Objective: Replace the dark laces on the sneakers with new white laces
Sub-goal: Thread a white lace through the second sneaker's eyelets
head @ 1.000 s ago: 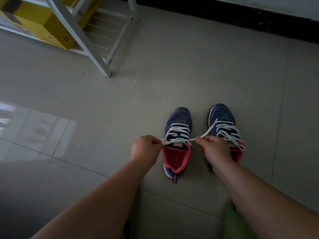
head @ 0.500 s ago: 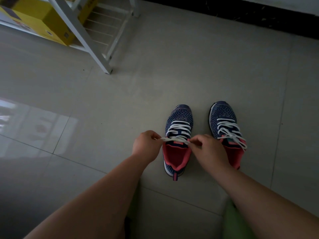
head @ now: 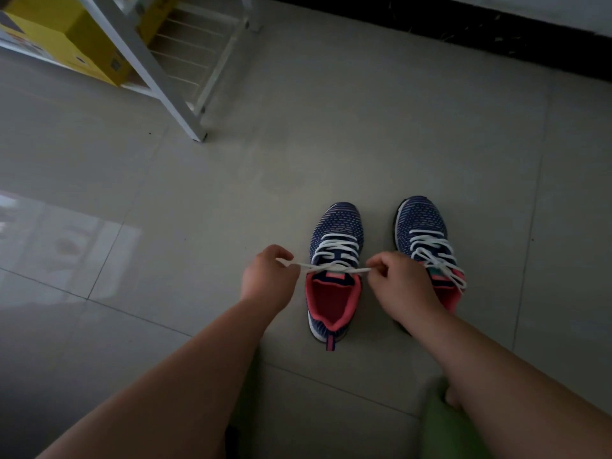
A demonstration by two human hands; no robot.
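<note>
Both sneakers at centre-right of the frame wear white laces. The left hand [head: 268, 276] and right hand [head: 402, 283] pinch the left sneaker's [head: 334, 276] lace ends [head: 334, 268]; only tying seems left.

right sneaker [head: 420, 223]: heel and collar hidden behind right hand [head: 402, 286] | lace ends: hidden inside both fists | yellow box [head: 66, 44], far up-left of that sneaker: cut by frame edge, print unreadable
</note>
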